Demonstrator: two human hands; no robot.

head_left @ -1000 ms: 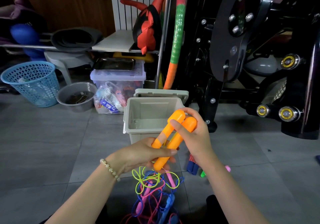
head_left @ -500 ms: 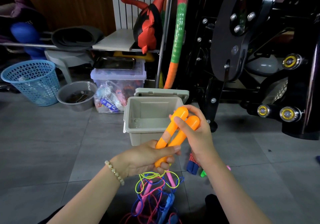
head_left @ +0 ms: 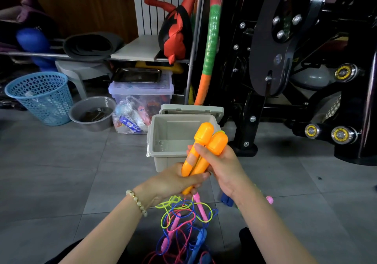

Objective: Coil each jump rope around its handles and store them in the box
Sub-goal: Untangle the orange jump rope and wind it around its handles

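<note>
Two orange handles [head_left: 205, 151] are held side by side, tilted, tops above the near-right corner of the grey box [head_left: 161, 135]. Left hand [head_left: 173, 183] grip is closed round their lower ends; right hand [head_left: 223, 162] grip is closed round the middle, thumb across. Rope tangle [head_left: 183, 221] lies on the floor, nearer than the hands.

Open box [head_left: 173, 130] mouth just beyond left hand [head_left: 173, 184] and right hand [head_left: 223, 162], interior seemingly clear; black machine foot [head_left: 245, 148] close beyond the right hand, rope tangle [head_left: 183, 221] under both wrists, bare floor [head_left: 61, 172] leftward.
</note>
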